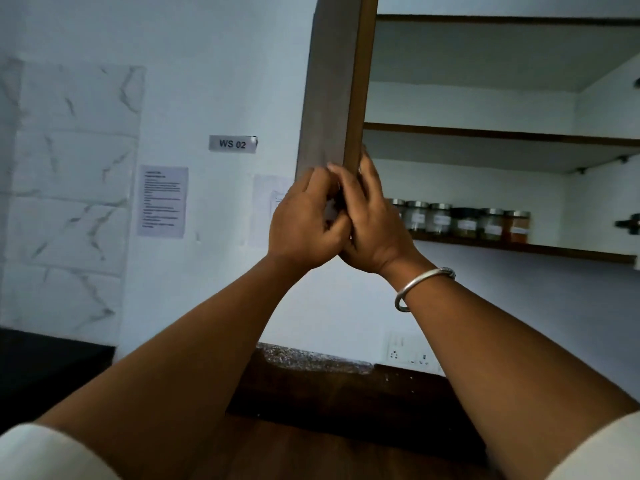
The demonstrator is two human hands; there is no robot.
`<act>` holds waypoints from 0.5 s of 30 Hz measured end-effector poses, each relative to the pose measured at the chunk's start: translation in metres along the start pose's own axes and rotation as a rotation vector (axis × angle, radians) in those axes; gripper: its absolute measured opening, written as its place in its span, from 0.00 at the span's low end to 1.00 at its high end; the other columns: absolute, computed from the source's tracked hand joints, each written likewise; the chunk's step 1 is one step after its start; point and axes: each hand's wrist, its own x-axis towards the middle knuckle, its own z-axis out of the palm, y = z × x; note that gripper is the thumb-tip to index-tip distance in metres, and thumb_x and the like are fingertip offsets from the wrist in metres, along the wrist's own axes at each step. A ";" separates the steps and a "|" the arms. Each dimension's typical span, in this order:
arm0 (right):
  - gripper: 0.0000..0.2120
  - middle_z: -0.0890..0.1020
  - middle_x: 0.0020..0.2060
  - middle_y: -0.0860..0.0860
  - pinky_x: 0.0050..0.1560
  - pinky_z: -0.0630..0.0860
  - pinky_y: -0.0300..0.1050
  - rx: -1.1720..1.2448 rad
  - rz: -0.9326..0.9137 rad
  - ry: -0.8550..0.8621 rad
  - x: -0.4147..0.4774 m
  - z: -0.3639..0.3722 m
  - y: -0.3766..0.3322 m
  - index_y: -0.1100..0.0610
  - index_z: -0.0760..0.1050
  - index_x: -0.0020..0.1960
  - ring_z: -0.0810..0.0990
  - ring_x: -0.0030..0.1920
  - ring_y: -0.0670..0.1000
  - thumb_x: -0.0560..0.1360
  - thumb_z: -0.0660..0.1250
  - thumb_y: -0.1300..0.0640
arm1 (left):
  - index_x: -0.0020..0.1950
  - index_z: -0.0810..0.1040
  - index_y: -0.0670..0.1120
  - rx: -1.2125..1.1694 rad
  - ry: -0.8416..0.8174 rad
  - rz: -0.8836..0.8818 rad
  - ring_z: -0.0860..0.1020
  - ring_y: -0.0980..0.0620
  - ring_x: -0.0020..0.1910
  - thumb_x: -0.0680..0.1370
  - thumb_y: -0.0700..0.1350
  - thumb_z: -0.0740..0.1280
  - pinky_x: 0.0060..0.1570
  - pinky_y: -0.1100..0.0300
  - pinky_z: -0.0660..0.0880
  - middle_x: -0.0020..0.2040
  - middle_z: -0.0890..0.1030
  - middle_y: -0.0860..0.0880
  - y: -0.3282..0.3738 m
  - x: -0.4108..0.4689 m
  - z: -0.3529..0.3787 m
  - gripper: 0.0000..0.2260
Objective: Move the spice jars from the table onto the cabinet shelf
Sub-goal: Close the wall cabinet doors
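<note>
Six spice jars (464, 221) stood in a row on the lowest cabinet shelf (554, 250), at about 3 o'clock from the hands, touching or nearly touching one another. All had metal lids and pale labels; the one at the row's 9 o'clock end was partly hidden behind the right hand (375, 226), and the one at the 3 o'clock end held an orange-brown powder. Two more shelves above them, toward 12 o'clock, showed only their pale undersides and dark front edges.

Both hands met on the lower part of the open cabinet door (329, 98), which rose edge-on toward 12 o'clock. The right hand pinched the door's edge, its fingers (364, 161) reaching up behind the edge and one digit lying over the front face. The left hand (304, 223) pressed against the right at its 9 o'clock side, its fingers (330, 194) curled in on the door's lower front; exactly what they closed over was blurred. A silver bangle (424, 285) ringed the right wrist, and pale sleeves (41, 452) showed at 7 and 5 o'clock.

A label reading "WS 02" (232, 144) hung on the wall at 10 o'clock from the hands, with a printed sheet (162, 201) below it and marbled tiles (69, 168) further toward 9 o'clock. A wall socket (410, 353) sat at 5 o'clock, just above the dark surface (346, 393)
</note>
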 end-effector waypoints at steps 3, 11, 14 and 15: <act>0.34 0.54 0.74 0.67 0.46 0.81 0.54 -0.061 0.052 -0.036 -0.019 -0.016 0.028 0.61 0.58 0.74 0.80 0.54 0.67 0.72 0.58 0.47 | 0.60 0.71 0.40 -0.053 -0.065 -0.049 0.71 0.55 0.49 0.69 0.49 0.65 0.45 0.69 0.69 0.54 0.74 0.44 0.007 0.008 0.036 0.23; 0.34 0.45 0.76 0.61 0.43 0.80 0.48 -0.216 0.236 -0.083 -0.067 -0.034 0.111 0.57 0.51 0.77 0.81 0.48 0.62 0.76 0.62 0.52 | 0.77 0.48 0.50 -0.004 -0.285 -0.181 0.51 0.42 0.77 0.72 0.59 0.63 0.70 0.39 0.57 0.79 0.46 0.47 0.025 0.015 0.137 0.40; 0.36 0.43 0.76 0.60 0.42 0.79 0.45 -0.247 0.258 -0.106 -0.082 -0.034 0.145 0.55 0.48 0.77 0.80 0.43 0.57 0.76 0.64 0.53 | 0.77 0.43 0.51 0.044 -0.334 -0.157 0.44 0.43 0.77 0.75 0.58 0.64 0.72 0.38 0.52 0.78 0.41 0.48 0.027 0.018 0.177 0.40; 0.37 0.42 0.76 0.59 0.40 0.79 0.44 -0.257 0.261 -0.118 -0.086 -0.034 0.157 0.54 0.47 0.77 0.79 0.40 0.54 0.75 0.65 0.53 | 0.77 0.42 0.52 0.065 -0.345 -0.141 0.43 0.43 0.77 0.75 0.58 0.64 0.71 0.39 0.51 0.78 0.40 0.48 0.027 0.020 0.189 0.40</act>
